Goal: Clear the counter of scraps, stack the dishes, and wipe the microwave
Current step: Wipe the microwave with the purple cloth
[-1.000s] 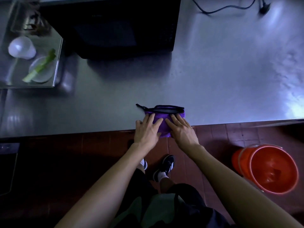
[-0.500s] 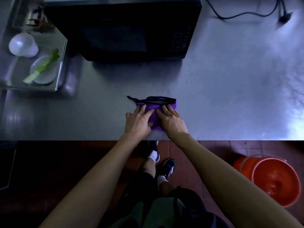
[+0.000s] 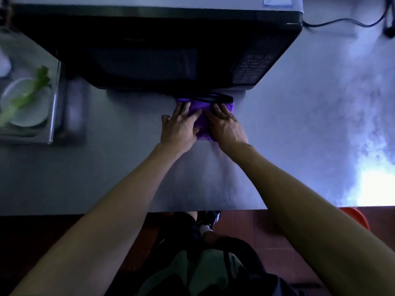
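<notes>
Both my hands flat on the purple cloth [image 3: 201, 116], fingers spread, palms down, pressing it onto the steel counter [image 3: 299, 135]. Left hand [image 3: 179, 127] covers the cloth's left half, right hand [image 3: 226, 127] the right half; thumbs nearly touch over the middle. Neither hand is pinching anything.

Cloth is folded, with a black trimmed edge on its far side. It sits mid-counter, its far edge right at the base of the black microwave [image 3: 149, 50], under the door's right end and just left of the keypad [image 3: 252, 68].

Microwave stands along the counter's far edge, door closed. Its power cord [image 3: 342, 23] trails off toward the far right corner.

At the counter's left edge: a metal tray [image 3: 53, 99] holding a white plate [image 3: 27, 107] with a green vegetable stalk [image 3: 27, 92] lying across it. A white object above the plate is cut off by the frame, can't tell what.

Glare patch on the counter near its right front edge. Orange bucket [image 3: 354, 216] on the floor below that edge, mostly hidden by my right forearm.
</notes>
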The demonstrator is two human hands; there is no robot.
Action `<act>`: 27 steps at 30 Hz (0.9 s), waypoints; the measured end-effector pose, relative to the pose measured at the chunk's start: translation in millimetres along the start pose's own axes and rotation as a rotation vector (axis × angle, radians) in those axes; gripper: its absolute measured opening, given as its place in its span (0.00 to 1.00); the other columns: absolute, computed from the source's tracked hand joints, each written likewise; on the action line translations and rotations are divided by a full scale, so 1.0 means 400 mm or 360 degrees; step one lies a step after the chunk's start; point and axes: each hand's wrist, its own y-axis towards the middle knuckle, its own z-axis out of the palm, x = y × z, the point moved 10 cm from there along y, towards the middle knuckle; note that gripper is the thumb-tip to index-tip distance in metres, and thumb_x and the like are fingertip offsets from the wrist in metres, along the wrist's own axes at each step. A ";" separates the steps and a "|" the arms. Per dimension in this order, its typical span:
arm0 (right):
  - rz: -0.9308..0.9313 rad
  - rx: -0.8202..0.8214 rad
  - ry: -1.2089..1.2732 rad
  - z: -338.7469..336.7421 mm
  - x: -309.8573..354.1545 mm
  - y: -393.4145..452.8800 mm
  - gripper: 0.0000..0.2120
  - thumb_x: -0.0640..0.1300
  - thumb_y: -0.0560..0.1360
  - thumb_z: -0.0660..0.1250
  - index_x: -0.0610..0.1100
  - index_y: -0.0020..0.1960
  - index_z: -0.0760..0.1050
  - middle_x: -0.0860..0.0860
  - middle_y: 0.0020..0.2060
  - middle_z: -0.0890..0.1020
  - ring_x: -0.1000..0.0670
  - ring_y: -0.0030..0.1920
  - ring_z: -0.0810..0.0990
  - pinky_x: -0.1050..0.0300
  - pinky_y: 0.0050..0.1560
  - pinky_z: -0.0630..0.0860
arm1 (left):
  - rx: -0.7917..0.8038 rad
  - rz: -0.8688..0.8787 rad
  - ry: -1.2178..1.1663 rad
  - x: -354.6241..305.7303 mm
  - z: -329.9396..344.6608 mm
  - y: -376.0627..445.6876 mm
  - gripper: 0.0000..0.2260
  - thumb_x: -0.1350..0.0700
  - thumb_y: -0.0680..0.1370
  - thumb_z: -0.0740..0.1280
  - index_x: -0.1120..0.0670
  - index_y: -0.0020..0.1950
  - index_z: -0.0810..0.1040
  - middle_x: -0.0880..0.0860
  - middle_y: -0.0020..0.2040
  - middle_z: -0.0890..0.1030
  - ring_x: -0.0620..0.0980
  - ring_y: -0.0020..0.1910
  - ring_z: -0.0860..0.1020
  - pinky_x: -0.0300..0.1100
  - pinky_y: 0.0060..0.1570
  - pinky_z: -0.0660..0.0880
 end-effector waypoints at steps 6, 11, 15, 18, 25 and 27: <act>0.0030 0.0059 -0.0065 0.001 -0.044 0.051 0.27 0.52 0.83 0.57 0.48 0.80 0.57 0.44 0.80 0.56 0.41 0.80 0.51 0.47 0.79 0.52 | -0.0033 0.0060 -0.0034 -0.025 -0.016 0.053 0.26 0.51 0.79 0.65 0.47 0.77 0.65 0.55 0.79 0.59 0.56 0.78 0.58 0.56 0.62 0.65; 0.0049 0.0025 -0.0064 0.002 -0.052 0.023 0.25 0.51 0.84 0.55 0.47 0.80 0.58 0.44 0.80 0.56 0.43 0.80 0.52 0.48 0.78 0.52 | -0.0030 0.0117 0.0031 -0.042 -0.012 0.047 0.26 0.51 0.79 0.66 0.47 0.76 0.65 0.54 0.79 0.60 0.56 0.77 0.59 0.56 0.61 0.66; 0.0087 0.0025 -0.0037 -0.006 -0.079 -0.050 0.24 0.50 0.84 0.56 0.47 0.79 0.61 0.44 0.79 0.60 0.42 0.79 0.56 0.48 0.77 0.56 | 0.0029 0.0183 0.0072 -0.101 0.012 0.015 0.25 0.50 0.78 0.66 0.48 0.75 0.67 0.56 0.78 0.62 0.58 0.76 0.60 0.57 0.63 0.64; 0.0089 0.0018 -0.0007 -0.016 -0.101 -0.137 0.24 0.50 0.82 0.59 0.45 0.76 0.67 0.44 0.75 0.67 0.41 0.77 0.61 0.47 0.74 0.63 | 0.0057 0.0231 0.0147 -0.172 0.045 -0.042 0.25 0.49 0.78 0.65 0.48 0.75 0.67 0.59 0.76 0.64 0.59 0.75 0.61 0.57 0.65 0.64; 0.0105 0.0010 0.0054 0.018 -0.159 -0.388 0.18 0.42 0.80 0.60 0.44 0.68 0.75 0.46 0.60 0.78 0.42 0.65 0.71 0.46 0.60 0.74 | 0.0039 0.0332 0.0231 -0.340 0.134 -0.223 0.23 0.46 0.78 0.64 0.49 0.73 0.70 0.59 0.73 0.68 0.59 0.70 0.67 0.53 0.64 0.63; 0.0134 0.0024 0.0011 0.037 -0.183 -0.476 0.15 0.42 0.79 0.59 0.45 0.64 0.76 0.49 0.56 0.79 0.45 0.63 0.73 0.47 0.55 0.76 | 0.0067 0.0379 0.0224 -0.397 0.168 -0.284 0.23 0.46 0.78 0.64 0.49 0.72 0.71 0.59 0.72 0.70 0.59 0.67 0.70 0.52 0.63 0.64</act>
